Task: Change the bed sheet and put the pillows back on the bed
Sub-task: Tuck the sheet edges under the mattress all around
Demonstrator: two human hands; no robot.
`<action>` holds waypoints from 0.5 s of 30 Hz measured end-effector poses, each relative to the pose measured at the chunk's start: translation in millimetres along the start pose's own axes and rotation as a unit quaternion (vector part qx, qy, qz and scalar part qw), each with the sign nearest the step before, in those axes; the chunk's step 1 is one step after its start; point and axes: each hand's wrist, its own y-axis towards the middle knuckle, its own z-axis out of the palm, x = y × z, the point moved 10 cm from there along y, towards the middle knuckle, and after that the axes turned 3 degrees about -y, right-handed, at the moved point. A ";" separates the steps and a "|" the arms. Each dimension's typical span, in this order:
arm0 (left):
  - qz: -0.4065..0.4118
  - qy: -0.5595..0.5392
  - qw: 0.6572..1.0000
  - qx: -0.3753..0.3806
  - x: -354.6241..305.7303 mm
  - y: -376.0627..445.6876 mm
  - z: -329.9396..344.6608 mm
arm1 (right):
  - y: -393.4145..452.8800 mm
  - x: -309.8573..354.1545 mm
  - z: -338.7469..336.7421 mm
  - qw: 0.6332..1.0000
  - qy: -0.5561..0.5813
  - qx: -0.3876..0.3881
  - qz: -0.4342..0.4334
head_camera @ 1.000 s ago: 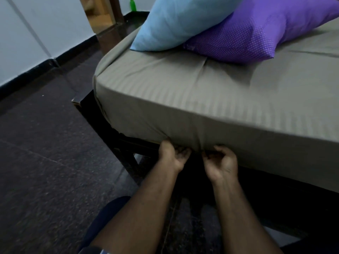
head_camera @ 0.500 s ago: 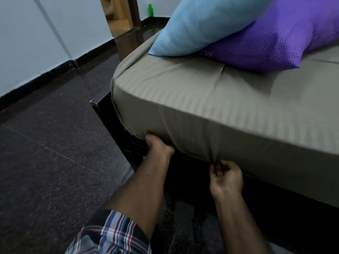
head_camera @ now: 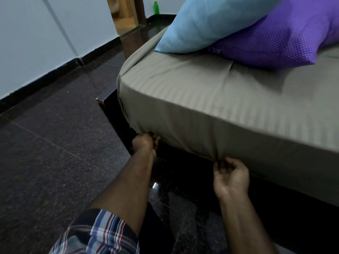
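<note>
Step in hand: tucking the lower hem of the bed sheet (head_camera: 211,110) under the mattress along the near side, judging by both hands at the bottom edge.
Left hand (head_camera: 145,143): curled at the hem close to the bed's corner, fingers pinching or pushing cloth under the edge; fingertips hidden, so cannot tell which.
Right hand (head_camera: 231,177): palm up, fingers curled round a gathered fold of the hem, farther along the same side.
Sheet: grey-beige, striped, spread over the top and down the near face; some slack creases run between the two hands.
Pillows: light blue pillow (head_camera: 211,22) leaning on the purple pillow (head_camera: 278,39), both on the bed near the far end, well apart from the hands.
Doing it well: best to pull the hem down taut before pushing under, work from the corner outward, smooth the creases between the hands, keep the stripes straight.
Edges: dark bed frame (head_camera: 110,114) juts out at the corner just beside the left hand; likely knuckle risk against its hard edge.
Open room: dark tiled floor (head_camera: 55,143) to the left, wall (head_camera: 36,43) and doorway (head_camera: 124,13) beyond; space to shift sideways along the bed.
</note>
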 end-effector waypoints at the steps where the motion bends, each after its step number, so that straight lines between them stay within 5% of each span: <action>1: 0.009 0.007 1.000 -0.016 -1.4 4.7 -4.0 | -3.9 -3.6 -0.3 1.000 -0.022 -0.017 -0.004; 7: 0.033 -0.016 0.995 -0.093 -14.6 29.9 -44.8 | -6.5 -11.7 -5.4 0.995 -0.070 -0.076 -0.005; 15: 0.011 -0.056 0.998 -0.001 -10.0 28.7 -12.3 | -0.2 -10.0 -10.1 0.997 -0.010 -0.070 -0.004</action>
